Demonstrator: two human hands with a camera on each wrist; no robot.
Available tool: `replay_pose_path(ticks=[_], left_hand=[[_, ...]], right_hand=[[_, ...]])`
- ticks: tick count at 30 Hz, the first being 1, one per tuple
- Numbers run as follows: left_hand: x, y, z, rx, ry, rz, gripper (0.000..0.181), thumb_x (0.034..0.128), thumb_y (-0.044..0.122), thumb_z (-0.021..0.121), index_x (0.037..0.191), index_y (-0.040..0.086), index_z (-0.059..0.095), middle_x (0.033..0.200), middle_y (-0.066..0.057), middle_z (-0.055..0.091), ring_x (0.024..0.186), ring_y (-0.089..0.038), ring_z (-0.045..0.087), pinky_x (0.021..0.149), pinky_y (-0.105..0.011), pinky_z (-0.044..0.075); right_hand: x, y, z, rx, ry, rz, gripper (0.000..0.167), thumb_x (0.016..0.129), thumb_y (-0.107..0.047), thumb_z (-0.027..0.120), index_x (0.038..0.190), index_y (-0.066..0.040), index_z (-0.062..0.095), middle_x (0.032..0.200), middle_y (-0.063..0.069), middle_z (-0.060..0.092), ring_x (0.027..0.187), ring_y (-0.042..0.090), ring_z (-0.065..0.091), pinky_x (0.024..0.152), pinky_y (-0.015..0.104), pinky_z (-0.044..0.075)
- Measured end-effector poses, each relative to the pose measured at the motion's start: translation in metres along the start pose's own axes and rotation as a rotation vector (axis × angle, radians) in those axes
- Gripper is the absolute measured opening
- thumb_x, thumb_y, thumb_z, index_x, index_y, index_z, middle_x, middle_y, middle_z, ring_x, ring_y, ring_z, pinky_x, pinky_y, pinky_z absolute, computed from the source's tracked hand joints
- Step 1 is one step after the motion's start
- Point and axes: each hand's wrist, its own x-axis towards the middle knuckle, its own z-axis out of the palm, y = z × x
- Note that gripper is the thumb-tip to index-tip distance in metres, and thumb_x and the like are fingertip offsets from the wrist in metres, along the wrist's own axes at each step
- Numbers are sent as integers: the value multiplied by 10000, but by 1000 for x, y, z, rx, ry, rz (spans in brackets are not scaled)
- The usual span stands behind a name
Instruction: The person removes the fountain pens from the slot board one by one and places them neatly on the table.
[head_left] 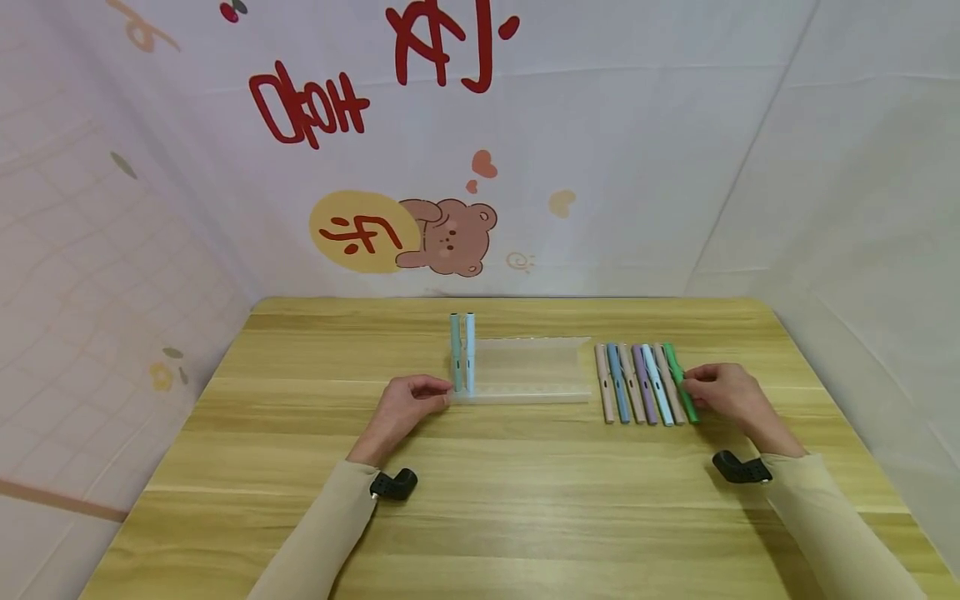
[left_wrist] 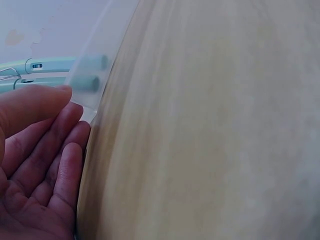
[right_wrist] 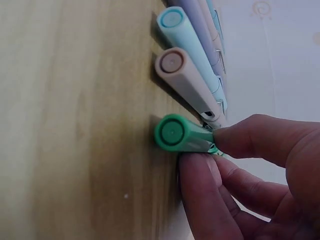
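Observation:
A clear pen stand lies on the table, with a grey-green pen and a pale blue pen side by side at its left end. At that end's front corner, my left hand pinches the stand's edge; the thumb shows near the transparent lip in the left wrist view. To the right of the stand, my right hand holds a green pen between thumb and fingers. This pen is at the right end of a row of pens, beside a beige pen.
The row also has a blue pen, a purple pen, a light blue pen and several beige ones. A printed cloth hangs behind the wooden table. Each wrist wears a black camera.

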Motion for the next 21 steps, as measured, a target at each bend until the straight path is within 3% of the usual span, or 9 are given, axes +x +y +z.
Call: replay_pose_path(ticks=[21], left_hand=[[1,1,-1,3,0,-7,188,934,127,773,1116,86,790,1121,-44,750,1019,-184,665,907,-338,501]], right_hand=[[-4,0,3,49,23,-6,434,1026,-170,618,1266,192,602,1016,186,747,786,88,698,682,262,581]])
